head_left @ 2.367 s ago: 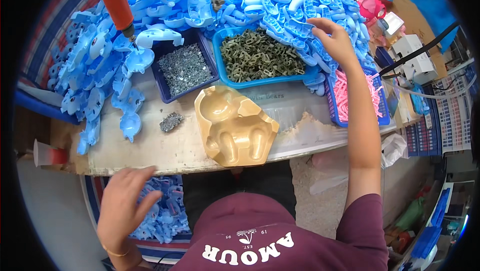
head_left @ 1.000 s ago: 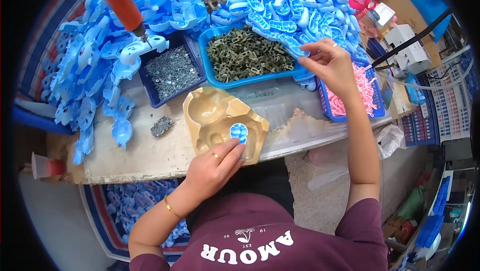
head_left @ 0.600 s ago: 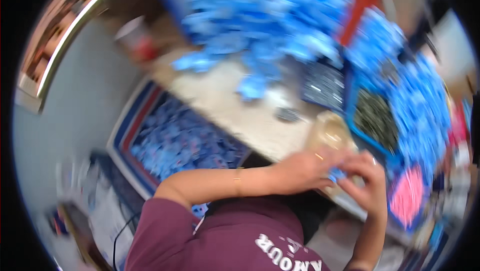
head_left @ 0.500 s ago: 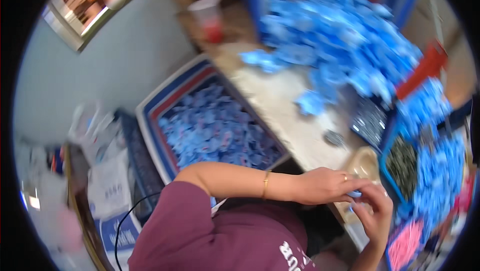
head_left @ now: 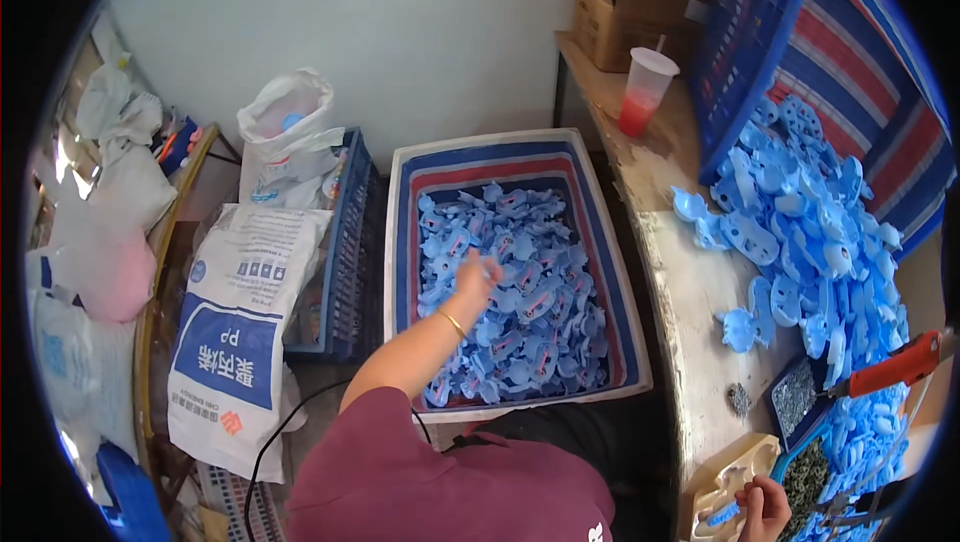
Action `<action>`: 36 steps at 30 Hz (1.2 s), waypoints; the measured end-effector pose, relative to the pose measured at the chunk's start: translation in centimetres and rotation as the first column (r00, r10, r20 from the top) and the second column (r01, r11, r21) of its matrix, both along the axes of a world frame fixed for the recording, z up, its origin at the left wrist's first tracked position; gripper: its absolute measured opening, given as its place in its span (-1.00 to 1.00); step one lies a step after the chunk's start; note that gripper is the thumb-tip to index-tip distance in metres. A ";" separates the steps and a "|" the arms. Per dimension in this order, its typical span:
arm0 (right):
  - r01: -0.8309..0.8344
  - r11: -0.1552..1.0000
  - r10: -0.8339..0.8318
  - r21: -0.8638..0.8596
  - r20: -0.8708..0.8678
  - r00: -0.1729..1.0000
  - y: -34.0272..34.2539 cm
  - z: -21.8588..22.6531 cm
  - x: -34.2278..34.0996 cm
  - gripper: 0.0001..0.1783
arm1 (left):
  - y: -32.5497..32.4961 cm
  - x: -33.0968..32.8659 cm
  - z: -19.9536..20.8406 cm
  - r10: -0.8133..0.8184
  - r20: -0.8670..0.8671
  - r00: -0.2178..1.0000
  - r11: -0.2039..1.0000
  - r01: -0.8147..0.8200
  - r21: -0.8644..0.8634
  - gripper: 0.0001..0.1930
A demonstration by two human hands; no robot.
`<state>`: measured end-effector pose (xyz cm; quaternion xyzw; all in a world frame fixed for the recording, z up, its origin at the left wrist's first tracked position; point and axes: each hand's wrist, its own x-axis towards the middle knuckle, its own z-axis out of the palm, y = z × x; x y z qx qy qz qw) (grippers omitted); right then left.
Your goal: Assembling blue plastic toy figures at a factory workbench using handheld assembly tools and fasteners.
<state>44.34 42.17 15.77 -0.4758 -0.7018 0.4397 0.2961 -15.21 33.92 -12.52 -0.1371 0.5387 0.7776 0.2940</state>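
Hands apart, grips unclear: watching only your left hand (head_left: 477,278), left of the gold mould (head_left: 742,464), you could knock its blue piece (head_left: 721,515) askew with your right hand (head_left: 764,510).

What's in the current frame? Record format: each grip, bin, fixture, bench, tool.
Left grip: over bin, contact unclear
Bin: white rim, striped lining, holds loose blue parts
Right grip: at gold mould, near small blue piece, hold unclear
Fixture: gold mould, on bench
Bench: blue shell heap, small metal clump, cup with red contents
Tool: orange-handled tool, right side of view
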 end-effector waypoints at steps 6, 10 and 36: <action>-0.056 0.998 0.057 -0.041 0.032 0.998 1.5 -0.2 -1.7 -0.75 | -12.7 -27.4 15.7 0.300 -0.784 0.543 0.904 -0.424 0.052 -0.40; -0.011 0.996 0.018 -0.088 0.085 0.996 0.4 -1.9 -1.7 -0.76 | -10.6 -27.0 23.0 0.476 -0.484 0.734 0.852 -0.520 0.049 -0.45; 0.832 0.370 -0.888 0.413 -0.107 0.447 -3.3 -4.3 22.7 -0.75 | 13.5 31.4 21.9 0.055 -0.834 -0.549 0.185 0.826 -0.532 -0.80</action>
